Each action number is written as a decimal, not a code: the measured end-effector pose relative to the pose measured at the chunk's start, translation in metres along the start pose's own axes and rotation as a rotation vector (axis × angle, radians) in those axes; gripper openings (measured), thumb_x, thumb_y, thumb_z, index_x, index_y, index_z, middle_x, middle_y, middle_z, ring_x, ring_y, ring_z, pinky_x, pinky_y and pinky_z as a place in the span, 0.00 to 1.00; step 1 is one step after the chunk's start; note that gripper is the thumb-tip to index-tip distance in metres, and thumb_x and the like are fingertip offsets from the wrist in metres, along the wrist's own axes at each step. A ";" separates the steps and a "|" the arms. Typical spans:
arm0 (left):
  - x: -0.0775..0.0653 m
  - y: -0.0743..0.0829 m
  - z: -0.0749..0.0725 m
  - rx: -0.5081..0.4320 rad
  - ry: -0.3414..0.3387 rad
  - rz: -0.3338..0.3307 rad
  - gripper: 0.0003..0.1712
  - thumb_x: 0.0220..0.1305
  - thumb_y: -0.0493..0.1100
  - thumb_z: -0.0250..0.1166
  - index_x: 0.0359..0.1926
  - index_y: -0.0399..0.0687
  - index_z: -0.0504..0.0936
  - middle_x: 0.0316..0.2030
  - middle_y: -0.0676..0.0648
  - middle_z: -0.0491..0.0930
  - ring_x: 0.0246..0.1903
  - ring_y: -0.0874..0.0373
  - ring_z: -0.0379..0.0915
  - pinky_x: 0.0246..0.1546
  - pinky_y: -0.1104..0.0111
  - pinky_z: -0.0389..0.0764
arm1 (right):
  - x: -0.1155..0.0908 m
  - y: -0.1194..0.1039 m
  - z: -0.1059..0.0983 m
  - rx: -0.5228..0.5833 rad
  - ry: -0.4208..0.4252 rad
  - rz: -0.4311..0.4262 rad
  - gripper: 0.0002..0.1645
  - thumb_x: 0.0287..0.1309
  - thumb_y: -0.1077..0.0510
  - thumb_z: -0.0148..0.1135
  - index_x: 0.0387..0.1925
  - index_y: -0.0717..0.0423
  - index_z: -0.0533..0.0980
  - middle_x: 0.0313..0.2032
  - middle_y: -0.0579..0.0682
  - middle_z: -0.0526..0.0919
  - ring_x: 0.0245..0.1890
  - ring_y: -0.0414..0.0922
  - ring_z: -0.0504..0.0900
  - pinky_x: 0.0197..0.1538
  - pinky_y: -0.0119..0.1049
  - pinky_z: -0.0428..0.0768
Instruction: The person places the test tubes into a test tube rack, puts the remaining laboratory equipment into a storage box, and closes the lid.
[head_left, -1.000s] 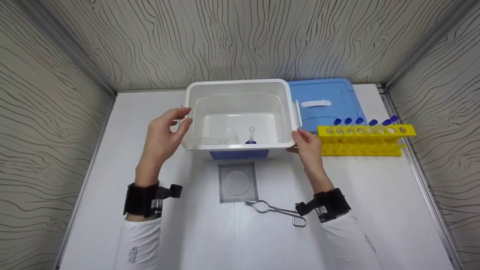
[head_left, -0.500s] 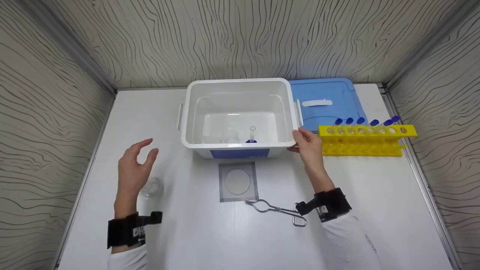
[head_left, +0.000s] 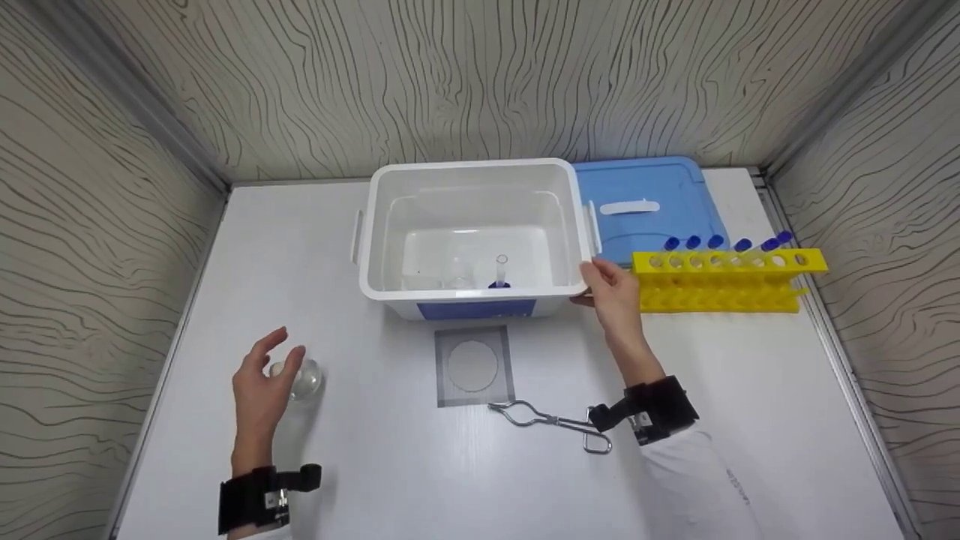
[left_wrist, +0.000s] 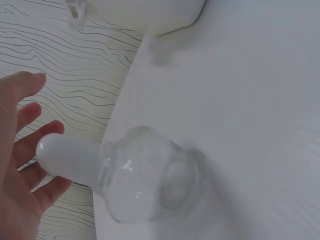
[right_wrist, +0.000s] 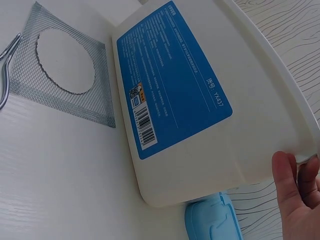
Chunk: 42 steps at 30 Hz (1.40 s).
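Across the head view, the left grip (head_left: 259, 388) is spread, its thumb and fingers apart, close by a clear glass vessel (head_left: 308, 381) just to its right on the bench (head_left: 405, 472). The right grip (head_left: 618, 304) pinches the near right corner of the rim of a white tub (head_left: 476, 293). Inside that tub, left of the right grip, are a clear cylinder with a blue base (head_left: 502, 271) and other glassware, hard to make out. Beyond the right grip lies a blue lid (head_left: 656, 231); just to its right, a yellow rack (head_left: 720, 301) carries blue-capped tubes (head_left: 694, 242). Nearer the person and left of that grip lie a wire gauze (head_left: 472, 337) and metal tongs (head_left: 553, 420).

From the left wrist, the vessel's white cap (left_wrist: 67, 157) shows in front of the spread fingers; whether they touch it cannot be told.

From the right wrist, the right grip pinches the tub's rim, well apart from the blue label (right_wrist: 175, 85) on the tub's wall.
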<state>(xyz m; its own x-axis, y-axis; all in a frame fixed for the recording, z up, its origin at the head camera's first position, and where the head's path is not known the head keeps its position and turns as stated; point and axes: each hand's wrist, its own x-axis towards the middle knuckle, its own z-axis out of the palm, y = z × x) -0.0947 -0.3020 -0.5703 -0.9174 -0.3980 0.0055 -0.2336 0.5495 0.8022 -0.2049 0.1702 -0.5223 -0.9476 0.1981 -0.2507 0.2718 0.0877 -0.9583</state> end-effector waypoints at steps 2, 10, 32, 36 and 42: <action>-0.006 -0.009 0.001 0.002 -0.034 -0.059 0.32 0.66 0.53 0.65 0.67 0.46 0.72 0.66 0.41 0.74 0.70 0.45 0.64 0.71 0.51 0.64 | 0.000 0.000 0.001 -0.004 -0.004 -0.002 0.29 0.70 0.48 0.55 0.63 0.62 0.73 0.56 0.65 0.82 0.33 0.36 0.85 0.40 0.30 0.87; -0.015 -0.027 0.003 0.041 -0.115 -0.178 0.42 0.62 0.54 0.69 0.72 0.47 0.64 0.73 0.40 0.64 0.74 0.40 0.56 0.72 0.44 0.61 | 0.001 0.001 0.000 -0.007 0.002 -0.004 0.29 0.71 0.48 0.55 0.64 0.62 0.73 0.56 0.64 0.82 0.34 0.37 0.85 0.39 0.29 0.86; -0.017 -0.039 0.011 0.122 -0.172 -0.207 0.49 0.59 0.46 0.71 0.75 0.39 0.55 0.71 0.30 0.58 0.71 0.33 0.57 0.70 0.41 0.62 | -0.001 0.001 -0.001 0.002 -0.014 0.000 0.29 0.71 0.47 0.55 0.64 0.61 0.72 0.57 0.64 0.81 0.34 0.36 0.84 0.40 0.29 0.86; -0.015 -0.038 0.011 0.109 -0.145 -0.218 0.49 0.59 0.47 0.71 0.75 0.40 0.56 0.70 0.31 0.59 0.70 0.34 0.58 0.69 0.40 0.64 | 0.000 0.001 0.000 -0.006 -0.018 -0.007 0.29 0.71 0.48 0.55 0.63 0.62 0.73 0.56 0.64 0.82 0.35 0.36 0.84 0.40 0.29 0.86; -0.011 -0.025 0.008 0.077 -0.106 -0.234 0.50 0.57 0.46 0.72 0.75 0.42 0.56 0.68 0.32 0.62 0.65 0.36 0.64 0.64 0.43 0.70 | 0.002 0.002 -0.002 -0.005 -0.021 -0.009 0.29 0.71 0.48 0.55 0.64 0.64 0.72 0.56 0.65 0.82 0.33 0.36 0.85 0.39 0.29 0.86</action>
<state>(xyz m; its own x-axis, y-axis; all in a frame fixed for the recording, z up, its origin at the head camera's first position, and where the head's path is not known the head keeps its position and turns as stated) -0.0815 -0.3053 -0.5949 -0.8629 -0.4444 -0.2405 -0.4638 0.5076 0.7261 -0.2058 0.1722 -0.5240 -0.9534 0.1765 -0.2446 0.2638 0.0945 -0.9599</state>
